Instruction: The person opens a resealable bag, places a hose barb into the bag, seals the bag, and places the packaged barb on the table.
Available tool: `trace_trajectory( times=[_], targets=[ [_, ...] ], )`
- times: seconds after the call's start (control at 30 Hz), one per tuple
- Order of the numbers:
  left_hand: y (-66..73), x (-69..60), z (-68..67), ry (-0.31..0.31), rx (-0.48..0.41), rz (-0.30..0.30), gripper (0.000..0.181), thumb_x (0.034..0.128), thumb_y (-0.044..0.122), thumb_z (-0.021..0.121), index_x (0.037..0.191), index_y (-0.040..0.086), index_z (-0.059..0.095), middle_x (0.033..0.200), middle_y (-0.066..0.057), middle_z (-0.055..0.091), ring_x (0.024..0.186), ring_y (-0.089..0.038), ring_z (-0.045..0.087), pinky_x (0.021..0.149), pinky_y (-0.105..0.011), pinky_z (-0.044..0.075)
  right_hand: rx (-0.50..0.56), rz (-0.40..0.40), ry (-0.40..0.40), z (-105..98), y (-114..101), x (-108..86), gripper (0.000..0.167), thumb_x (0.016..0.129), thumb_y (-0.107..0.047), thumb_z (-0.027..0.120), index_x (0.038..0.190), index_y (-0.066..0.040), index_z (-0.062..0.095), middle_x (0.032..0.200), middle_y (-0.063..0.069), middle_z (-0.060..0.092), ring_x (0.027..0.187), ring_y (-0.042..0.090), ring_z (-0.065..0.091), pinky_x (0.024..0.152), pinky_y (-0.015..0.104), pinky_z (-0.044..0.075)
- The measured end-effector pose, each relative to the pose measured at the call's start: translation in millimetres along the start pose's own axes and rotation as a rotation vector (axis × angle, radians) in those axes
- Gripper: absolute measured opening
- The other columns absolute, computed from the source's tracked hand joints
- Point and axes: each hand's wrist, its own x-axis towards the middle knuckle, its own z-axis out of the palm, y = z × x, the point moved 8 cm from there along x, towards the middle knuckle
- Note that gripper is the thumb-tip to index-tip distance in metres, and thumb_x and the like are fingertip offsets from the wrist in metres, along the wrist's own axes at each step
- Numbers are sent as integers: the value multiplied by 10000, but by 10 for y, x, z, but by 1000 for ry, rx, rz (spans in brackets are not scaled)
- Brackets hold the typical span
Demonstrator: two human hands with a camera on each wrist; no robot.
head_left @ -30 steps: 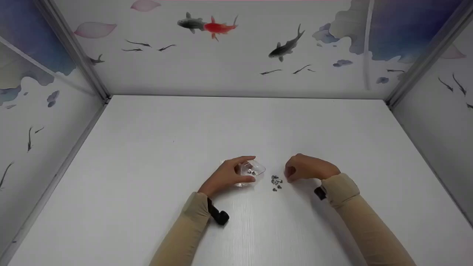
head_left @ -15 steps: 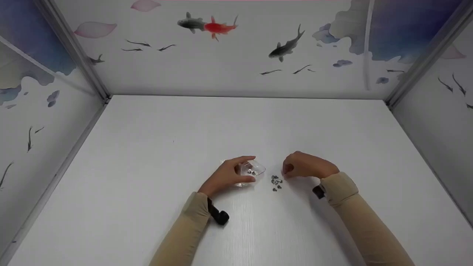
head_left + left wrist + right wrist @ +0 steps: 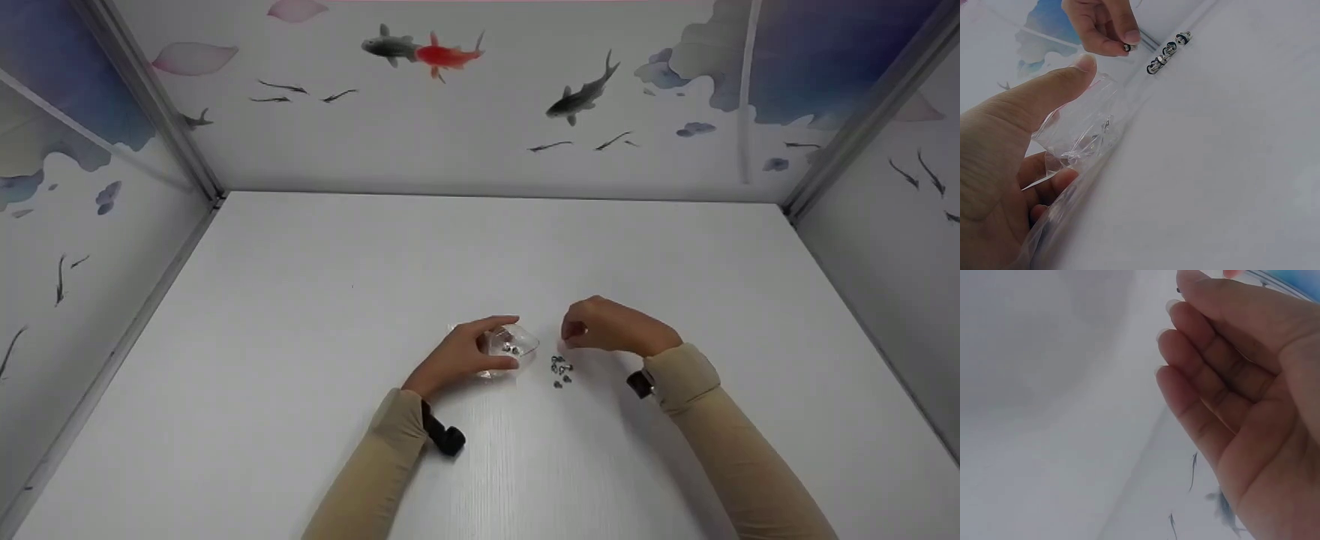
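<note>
White far wall [image 3: 480,150], printed with one red fish [image 3: 448,56] among darker ones, backs one white counter [image 3: 300,300]. Two hands work near its middle. Left hand [image 3: 459,352] grips one clear plastic bag [image 3: 528,346], thumb and forefinger spread about its mouth; at least two small metal pieces [image 3: 515,351] show inside. Right hand [image 3: 619,326] pinches one metal piece [image 3: 1128,48] in its fingertips, above the counter. Just beside the bag lies one loose cluster [image 3: 562,370], roughly seven pieces, some overlapping, so an exact count is unclear.
</note>
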Motion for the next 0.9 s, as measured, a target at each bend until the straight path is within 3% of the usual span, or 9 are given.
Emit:
trace_trajectory(
  times=[0.17,0.4,0.63,0.9],
  targets=[
    [8,7,-5,6,18,15,681,783,399,788,1395,269,520,1090,87,583,844,-102,421,798,-278,370,-14,-48,35,-39,-86,24,117,875,-104,700,983,-80,739,941,0,692,879,141,625,820,328,529],
    [10,9,-11,6,18,23,673,788,394,786,1393,264,523,816,68,468,747,-91,396,720,-267,357,-20,-108,63,-85,-211,71,118,874,-73,694,983,-65,739,946,19,694,878,150,635,819,329,535],
    [24,8,-9,1,24,32,662,797,396,776,1393,261,523,808,69,466,739,-87,403,699,-249,356,-31,-177,92,-97,-331,120,121,875,-61,690,985,-59,741,946,29,699,881,159,644,809,333,534],
    [14,3,-7,-3,7,3,665,784,430,779,1385,301,525,834,52,502,755,-106,419,702,-264,366,-15,-199,97,-96,-387,164,137,878,-61,684,1003,-61,740,959,29,696,884,153,643,811,317,530]
  ],
)
